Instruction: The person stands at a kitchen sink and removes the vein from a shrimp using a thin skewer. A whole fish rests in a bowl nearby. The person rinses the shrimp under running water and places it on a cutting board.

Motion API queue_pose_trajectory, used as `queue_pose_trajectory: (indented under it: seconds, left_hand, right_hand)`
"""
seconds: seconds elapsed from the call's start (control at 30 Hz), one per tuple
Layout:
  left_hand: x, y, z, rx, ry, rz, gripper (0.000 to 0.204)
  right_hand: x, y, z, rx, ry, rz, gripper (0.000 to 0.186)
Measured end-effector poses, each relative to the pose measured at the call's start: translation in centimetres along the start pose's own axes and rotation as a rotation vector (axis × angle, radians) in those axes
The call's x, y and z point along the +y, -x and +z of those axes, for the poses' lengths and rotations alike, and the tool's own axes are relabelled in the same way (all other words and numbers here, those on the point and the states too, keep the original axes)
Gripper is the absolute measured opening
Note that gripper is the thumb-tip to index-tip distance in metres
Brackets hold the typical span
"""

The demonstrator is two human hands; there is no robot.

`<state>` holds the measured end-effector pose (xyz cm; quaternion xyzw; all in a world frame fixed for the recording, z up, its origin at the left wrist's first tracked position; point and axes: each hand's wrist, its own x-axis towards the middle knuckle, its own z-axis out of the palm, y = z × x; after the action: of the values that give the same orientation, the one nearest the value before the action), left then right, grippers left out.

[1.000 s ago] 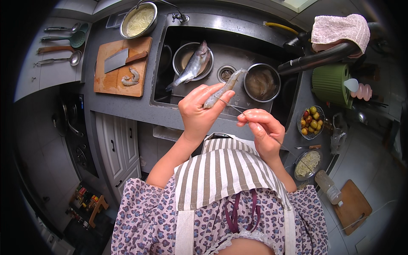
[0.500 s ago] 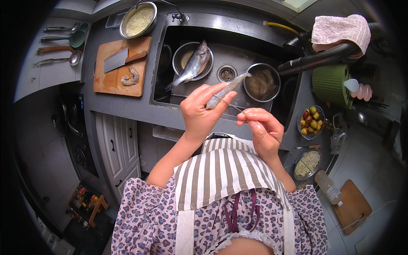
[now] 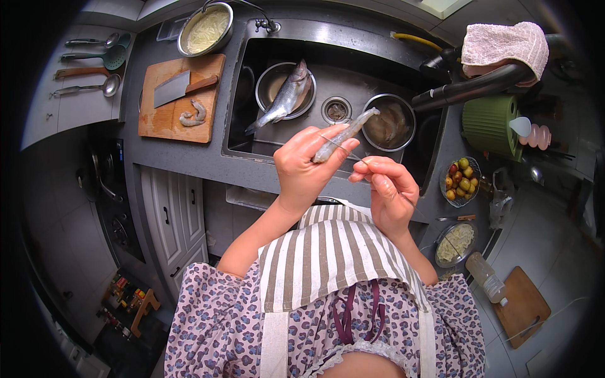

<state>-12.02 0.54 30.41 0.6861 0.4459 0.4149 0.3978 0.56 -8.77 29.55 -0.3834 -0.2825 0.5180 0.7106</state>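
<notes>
In the head view, my left hand [image 3: 302, 164] grips a raw grey shrimp [image 3: 341, 136] diagonally above the front of the steel sink [image 3: 340, 82]. A thin skewer [image 3: 354, 154] crosses the shrimp near my left fingers and runs to my right hand [image 3: 392, 196], which pinches it. Beyond the hands, a whole silver fish [image 3: 285, 99] lies across a steel bowl [image 3: 265, 79] in the sink. A second steel bowl [image 3: 387, 123] with more shrimp in murky water sits right of the drain.
Left: cutting board [image 3: 154, 126] with cleaver [image 3: 170, 89] and shrimp [image 3: 192, 117]; bowl of pale shreds [image 3: 205, 28]. Right: black pipe [image 3: 454, 91] with pink towel [image 3: 501, 47], green container [image 3: 488, 126], fruit basket [image 3: 461, 179], plate of shreds [image 3: 455, 242].
My left hand and the shrimp have shifted slightly right. My right hand has moved slightly, and the skewer's angle across the shrimp differs a little.
</notes>
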Motion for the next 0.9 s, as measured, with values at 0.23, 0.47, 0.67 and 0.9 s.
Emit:
queue_pose_trajectory:
  seconds: [0.23, 0.47, 0.67, 0.9]
  left_hand:
    - [0.0, -0.1, 0.0, -0.01, -0.003, 0.028, 0.028]
    - [-0.6, -0.1, -0.2, -0.052, -0.064, 0.093, 0.033]
    - [-0.5, 0.2, -0.6, -0.138, 0.057, -0.083, 0.031]
    - [-0.7, -0.2, -0.5, -0.03, 0.116, -0.029, 0.032]
  right_hand:
    - [-0.2, -0.1, 0.1, 0.059, -0.105, 0.076, 0.019]
    - [-2.1, -0.5, 0.2, 0.154, -0.096, 0.233, 0.019]
    - [-2.9, -0.3, 0.0, 0.092, -0.02, 0.146, 0.018]
    - [-3.1, 0.1, -0.1, -0.002, 0.093, 0.074, 0.016]
